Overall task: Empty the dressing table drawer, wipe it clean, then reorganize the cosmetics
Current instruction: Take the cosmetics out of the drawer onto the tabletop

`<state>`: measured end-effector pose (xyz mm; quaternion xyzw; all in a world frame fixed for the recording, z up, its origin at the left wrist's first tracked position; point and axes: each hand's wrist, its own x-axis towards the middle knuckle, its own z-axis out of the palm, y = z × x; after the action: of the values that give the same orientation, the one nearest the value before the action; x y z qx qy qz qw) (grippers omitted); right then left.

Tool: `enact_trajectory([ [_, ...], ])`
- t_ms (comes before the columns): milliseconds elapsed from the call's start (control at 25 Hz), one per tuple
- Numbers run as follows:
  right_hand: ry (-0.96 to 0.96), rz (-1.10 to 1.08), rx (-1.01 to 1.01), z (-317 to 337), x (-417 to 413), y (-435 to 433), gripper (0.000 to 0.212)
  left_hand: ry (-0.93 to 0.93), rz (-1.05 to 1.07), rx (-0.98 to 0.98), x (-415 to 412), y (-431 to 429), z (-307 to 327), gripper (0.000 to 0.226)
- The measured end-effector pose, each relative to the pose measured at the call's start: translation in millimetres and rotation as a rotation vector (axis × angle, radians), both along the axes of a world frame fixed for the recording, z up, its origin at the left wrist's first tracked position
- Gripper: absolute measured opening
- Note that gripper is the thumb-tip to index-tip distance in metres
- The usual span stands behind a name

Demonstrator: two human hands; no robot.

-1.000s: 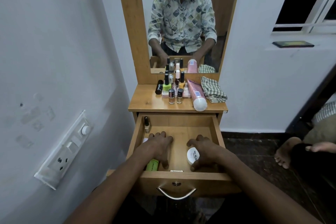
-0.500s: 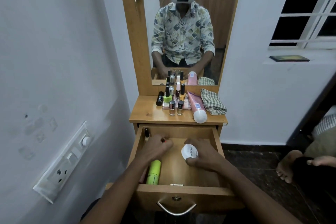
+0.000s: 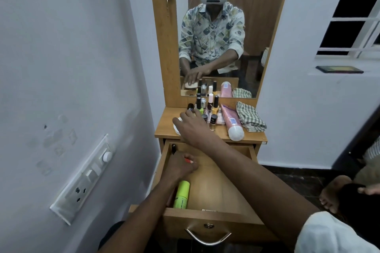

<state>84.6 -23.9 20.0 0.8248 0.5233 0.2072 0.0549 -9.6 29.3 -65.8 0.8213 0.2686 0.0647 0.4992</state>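
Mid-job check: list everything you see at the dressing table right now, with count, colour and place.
drawer: one, wooden, pulled open
green tube: one, lime green, drawer front left
small dark item: one, black, drawer back-left corner
red-tipped item: one, mostly hidden, gripped over drawer's back left
white jar: one, white, tabletop left, partly covered
nail polish bottles: several, mixed colours, upright at tabletop back
pink tube: one, pink, white cap, lying on tabletop
checked cloth: one, green-white, tabletop right
mirror: one, wood-framed, above tabletop
switchboard: one, white, left wall
left hand: in drawer, grips red-tipped item
right hand: on tabletop, holds white jar
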Motion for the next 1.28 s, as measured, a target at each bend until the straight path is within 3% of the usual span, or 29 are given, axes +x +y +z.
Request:
enact_trajectory([
  [160,0.004,-0.038,-0.104,-4,8,8,0.030,-0.004,0.062,0.006,3,8,-2,0.021],
  [280,0.023,-0.019,-0.084,-12,12,6,0.036,-0.011,0.074,-0.039,4,12,-1,0.019],
  [440,0.202,0.100,0.152,-20,0,-11,0.053,-0.065,0.097,-0.111,-4,12,11,0.020],
  [600,0.332,0.123,0.402,-43,-3,-46,0.035,-0.209,0.234,-0.035,-15,34,48,0.041],
  [720,0.397,0.111,0.490,-72,-1,-77,0.029,-0.279,0.325,0.143,-9,62,83,0.033],
  [1040,0.431,0.052,0.460,-91,4,-93,0.028,0.004,0.090,0.476,88,89,97,0.038],
  [1280,0.482,-0.006,0.404,-94,9,-94,0.029,0.044,-0.018,0.511,113,80,99,0.044],
])
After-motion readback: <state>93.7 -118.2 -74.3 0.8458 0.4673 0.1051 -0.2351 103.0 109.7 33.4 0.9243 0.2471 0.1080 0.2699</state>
